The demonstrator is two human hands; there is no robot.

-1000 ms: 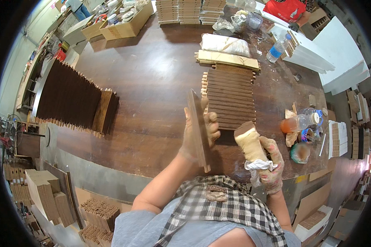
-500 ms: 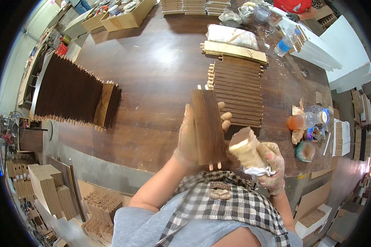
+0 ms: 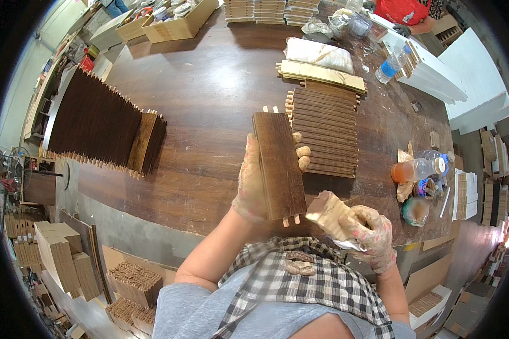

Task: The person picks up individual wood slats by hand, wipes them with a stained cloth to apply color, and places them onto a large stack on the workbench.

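My left hand [image 3: 247, 181] is closed round a dark brown wooden slat [image 3: 279, 164], thumb along its left edge and fingertips curled over the right. Pale dowel pegs stick out of both slat ends. In my right hand [image 3: 374, 236] is a cream-coloured pad [image 3: 329, 214] with a brown-stained face, close to the slat's lower right edge; a visible gap between them is hard to judge. Both hands wear stained pale gloves. Beyond the slat lies a stack of dark slats [image 3: 327, 133], while a long row of similar pegged slats [image 3: 93, 121] stands at the left.
A pale unstained slat [image 3: 322, 76] and a white wrapped bundle [image 3: 318, 55] lie at the far end of the dark stack. To the right are a bottle of orange liquid [image 3: 413, 169] and a water bottle [image 3: 391, 66]. Cardboard boxes [image 3: 181, 25] sit at the back left.
The slat has shifted slightly left and away from me, its broad face turned more upward. My right hand has lowered and tilted the pad, bringing it nearer the slat.
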